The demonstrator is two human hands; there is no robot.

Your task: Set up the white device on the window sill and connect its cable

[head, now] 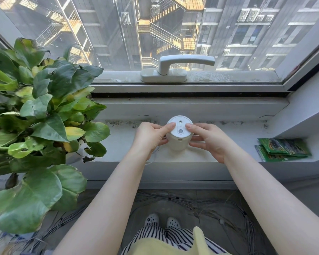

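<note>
White device (179,137), a short round cylinder with a flat top, stands upright on the window sill (228,137) just below the middle of the frame, with its small port slot facing the camera. Both of the person's hands close on it from either side. The left hand (149,138) comes in from the left: its thumb lies on the left edge of the device's top face, and its fingers curl around the left wall, so the grip is a partly closed pinch on the device. The right hand (209,141) mirrors it from the right, thumb tip on the right edge of the top face, fingers bent against the right wall; this grip is likewise half closed and pressed to the device rather than spread. Between the two thumbs the top shows two small round openings and a grey button-like dot.

A thin white cable (153,157) shows under the left wrist, lying on the sill and curving over its front edge; whether it touches the device cannot be told, as the hand hides that stretch.

At the left of the frame a leafy potted plant (44,115) fills the sill's end, well apart from the device. At the right edge green packets (284,150) lie flat on the sill. Above the device, at centre frame, the window handle (175,68) sits on the frame, pointing right. Bundled wires (201,205) lie on the floor below.
</note>
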